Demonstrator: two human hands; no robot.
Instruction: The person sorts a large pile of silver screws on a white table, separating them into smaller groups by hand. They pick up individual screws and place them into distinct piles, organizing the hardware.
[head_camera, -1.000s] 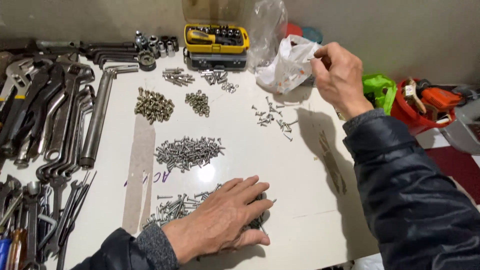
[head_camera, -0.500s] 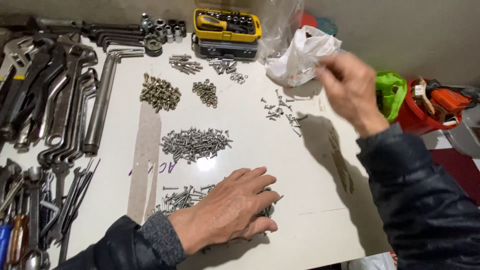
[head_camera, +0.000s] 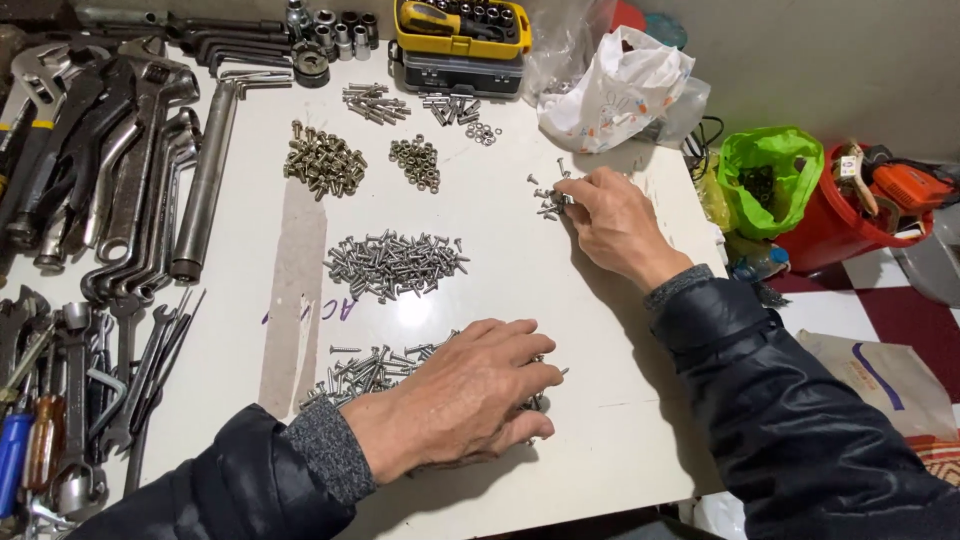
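My left hand (head_camera: 470, 395) lies flat, fingers spread, on a pile of silver screws (head_camera: 365, 370) near the front of the white table (head_camera: 500, 270). My right hand (head_camera: 610, 220) rests on the table at the right, its fingertips pinched on a small scatter of screws (head_camera: 548, 195); whether one is held I cannot tell. A larger heap of screws (head_camera: 395, 262) lies between my hands. Farther back are a pile of brass-coloured bolts (head_camera: 322, 165) and a small pile of nuts (head_camera: 415, 160).
Wrenches and pliers (head_camera: 110, 170) cover the left side. A yellow bit case (head_camera: 462, 35) and sockets (head_camera: 330, 30) stand at the back. A white plastic bag (head_camera: 610, 95) sits back right. Off the table's right edge are a green bag (head_camera: 765, 175) and a red bucket (head_camera: 850, 215).
My right hand came down from the white plastic bag to the scattered screws on the table. My left hand stayed on the near screw pile.
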